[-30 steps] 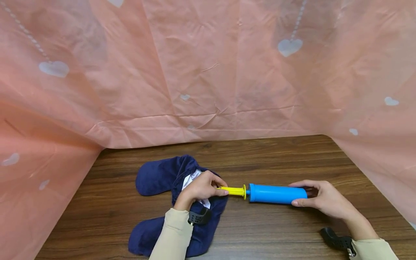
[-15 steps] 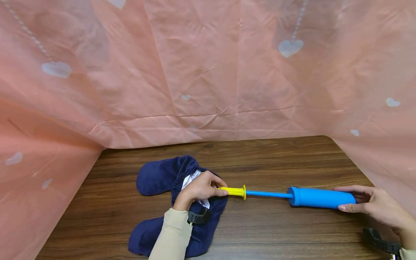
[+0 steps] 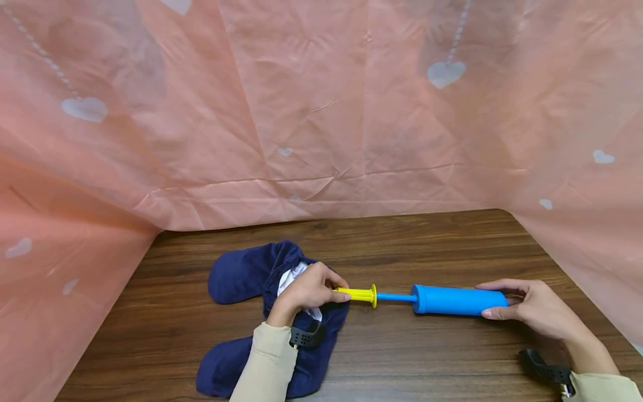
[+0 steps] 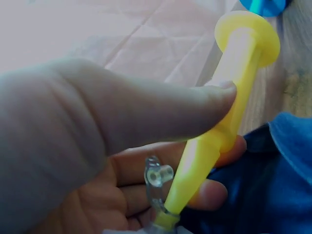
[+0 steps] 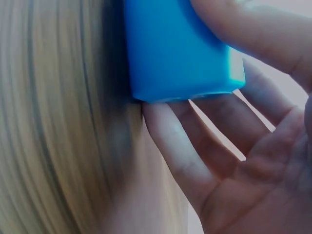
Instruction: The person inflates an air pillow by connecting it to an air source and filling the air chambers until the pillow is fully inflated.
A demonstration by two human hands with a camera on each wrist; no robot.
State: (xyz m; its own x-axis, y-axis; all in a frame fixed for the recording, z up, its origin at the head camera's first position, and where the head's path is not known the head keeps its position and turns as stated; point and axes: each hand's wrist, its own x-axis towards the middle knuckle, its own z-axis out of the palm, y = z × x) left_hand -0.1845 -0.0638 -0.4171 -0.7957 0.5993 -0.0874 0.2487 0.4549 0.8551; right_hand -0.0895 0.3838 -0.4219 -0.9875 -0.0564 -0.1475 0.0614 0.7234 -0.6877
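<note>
Left hand [image 3: 310,289] and right hand [image 3: 540,307] each grip one end of a pump, as I see it over my feeds: the right has its thumb and fingers about the right end of a blue plastic cylindrical barrel [image 3: 459,300], while the left, well to the barrel's left, pinches a yellow plastic tapered tube [image 3: 363,294] with a round flange. From that flange I can follow a thin blue rod [image 3: 396,297] into the barrel's left end. My left wrist view shows the tube's narrow tip, pointing away from the barrel, meeting a small clear plastic fitting [image 4: 155,175]. Farther left of the barrel, partly beneath the left hand, lies a navy-blue soft-fabric U-shaped cushion [image 3: 318,368], crumpled white material [image 3: 293,274] showing at its middle. Below the barrel I have a brown wood-grain table [image 3: 402,357]; whether they touch, I cannot tell. Behind the barrel hangs a pink sheet [image 3: 321,111] printed with white hearts.
</note>
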